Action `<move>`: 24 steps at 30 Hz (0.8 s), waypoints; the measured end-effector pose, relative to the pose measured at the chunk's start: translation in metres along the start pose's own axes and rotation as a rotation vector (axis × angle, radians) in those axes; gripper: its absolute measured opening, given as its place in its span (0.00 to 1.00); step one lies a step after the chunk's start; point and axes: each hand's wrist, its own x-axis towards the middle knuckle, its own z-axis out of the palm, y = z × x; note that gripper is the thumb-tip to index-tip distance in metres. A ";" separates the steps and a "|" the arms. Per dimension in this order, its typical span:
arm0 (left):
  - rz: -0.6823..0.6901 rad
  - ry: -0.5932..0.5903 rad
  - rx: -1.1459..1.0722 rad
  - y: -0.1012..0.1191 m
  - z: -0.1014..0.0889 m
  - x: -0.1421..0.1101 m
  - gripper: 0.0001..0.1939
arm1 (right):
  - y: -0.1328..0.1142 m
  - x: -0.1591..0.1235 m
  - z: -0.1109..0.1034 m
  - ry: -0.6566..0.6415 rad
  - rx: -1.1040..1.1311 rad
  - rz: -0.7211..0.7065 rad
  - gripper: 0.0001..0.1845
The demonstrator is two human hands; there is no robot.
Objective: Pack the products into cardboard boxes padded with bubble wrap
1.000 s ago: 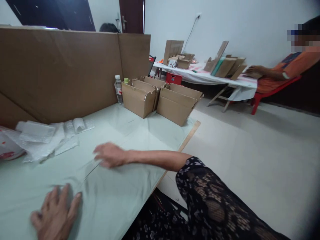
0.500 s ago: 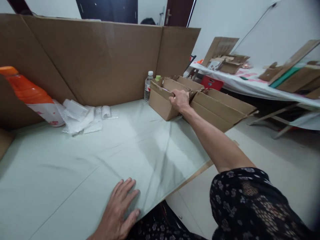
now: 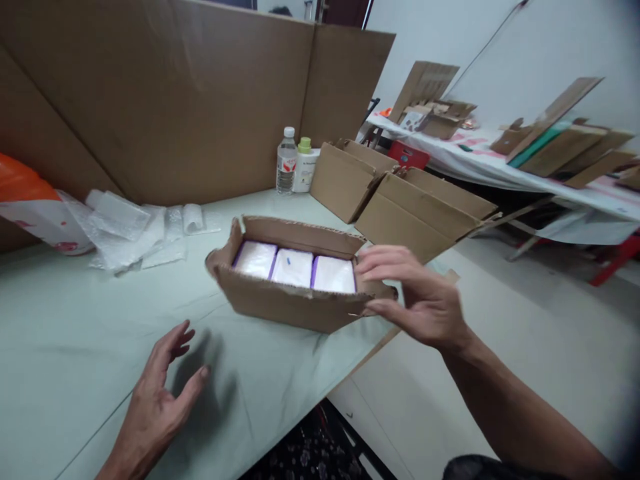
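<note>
Three white-topped, purple-edged packs (image 3: 296, 272) sit in a row inside the open cardboard box (image 3: 280, 308), near the tabletop's (image 3: 90, 320) right edge. Expect some weight and stiff but bendable walls; best hold it by both end walls. Your right hand (image 3: 425, 303) curls partly closed around its right end, thumb lowermost. Your left hand (image 3: 163, 393), loosely open and holding nothing, hovers apart.

A pale, bluish-white wall (image 3: 560, 43) rises at the right, a thin cable (image 3: 485, 48) slanting down it. Before it stands a white-draped second table (image 3: 583, 223). Glossy, light tiles cover the floor (image 3: 530, 327); pale green cloth covers the bench (image 3: 50, 320). A dark door (image 3: 345, 12) shows behind.
</note>
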 end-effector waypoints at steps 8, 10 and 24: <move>0.042 -0.098 -0.211 0.024 0.036 0.028 0.38 | 0.050 -0.068 0.049 0.258 0.445 0.799 0.18; 0.056 -0.115 -0.240 0.029 0.046 0.036 0.32 | 0.055 -0.075 0.071 0.218 0.544 0.872 0.19; -0.396 0.393 -0.236 -0.025 -0.030 0.031 0.34 | 0.045 0.023 0.217 -0.225 0.784 0.677 0.22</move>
